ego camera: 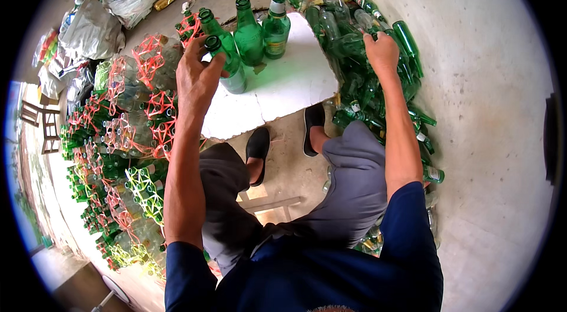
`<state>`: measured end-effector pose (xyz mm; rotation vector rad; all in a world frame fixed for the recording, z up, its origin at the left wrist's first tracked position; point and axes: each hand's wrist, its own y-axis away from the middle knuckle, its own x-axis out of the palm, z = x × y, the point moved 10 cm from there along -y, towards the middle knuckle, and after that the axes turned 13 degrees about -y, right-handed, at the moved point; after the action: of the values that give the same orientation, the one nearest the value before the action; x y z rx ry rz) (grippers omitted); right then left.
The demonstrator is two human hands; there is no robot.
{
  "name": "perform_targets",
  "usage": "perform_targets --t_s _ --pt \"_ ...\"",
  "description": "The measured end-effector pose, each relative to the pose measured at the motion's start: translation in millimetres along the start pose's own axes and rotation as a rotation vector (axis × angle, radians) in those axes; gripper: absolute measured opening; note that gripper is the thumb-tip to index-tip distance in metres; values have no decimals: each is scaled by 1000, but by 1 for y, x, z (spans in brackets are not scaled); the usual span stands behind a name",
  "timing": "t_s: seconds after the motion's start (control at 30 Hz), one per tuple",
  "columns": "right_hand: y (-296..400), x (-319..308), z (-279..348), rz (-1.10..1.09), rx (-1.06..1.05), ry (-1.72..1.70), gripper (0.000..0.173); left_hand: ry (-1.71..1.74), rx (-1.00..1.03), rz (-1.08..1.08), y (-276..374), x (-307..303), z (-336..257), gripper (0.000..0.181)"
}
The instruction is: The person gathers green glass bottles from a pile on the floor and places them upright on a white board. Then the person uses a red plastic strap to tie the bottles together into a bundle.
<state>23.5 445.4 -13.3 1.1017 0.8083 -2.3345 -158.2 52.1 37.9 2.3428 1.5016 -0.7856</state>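
Observation:
My left hand (199, 66) is curled around the upper part of a green glass bottle (232, 74) at the left of a white board (292, 77). Close behind it on the board are three more green glass bottles: one at the left (217, 26), one in the middle (248, 39) and one at the right (275, 31) with a label and a pale neck band. Over on the right, my right hand (382, 50) reaches into a heap of loose glass bottles (354, 73). Its fingers are curled, and whatever lies inside them is hidden.
Bottles bundled in red and yellow plastic netting (119, 130) stand in rows at my left. Beyond them are white plastic bags (91, 31), one of them holding cans. A pale wall (483, 90) rises behind the heap. My feet, in dark shoes (258, 143), flank the board's near edge.

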Motion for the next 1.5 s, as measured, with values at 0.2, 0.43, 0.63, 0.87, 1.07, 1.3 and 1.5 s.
perform_targets --t_s 0.2,0.43,0.63,0.87,1.07,1.3,1.5 --pt "8 -56 80 3 -122 -34 39 -49 22 -35 -5 1 9 46" --pt "33 -86 142 10 -180 -176 34 -38 7 -12 -4 1 9 45" --pt "55 -54 190 118 -354 -284 32 -54 14 2 -5 2 8 45" --pt "70 -12 228 171 -469 -437 34 -108 27 23 -9 6 11 43" --pt "76 18 245 215 -481 -384 37 -95 37 26 -8 6 9 41" --pt "79 25 248 192 -469 -431 40 -65 37 35 -6 6 15 40" --pt "88 48 237 305 -404 -403 39 -90 49 42 -7 5 16 40"
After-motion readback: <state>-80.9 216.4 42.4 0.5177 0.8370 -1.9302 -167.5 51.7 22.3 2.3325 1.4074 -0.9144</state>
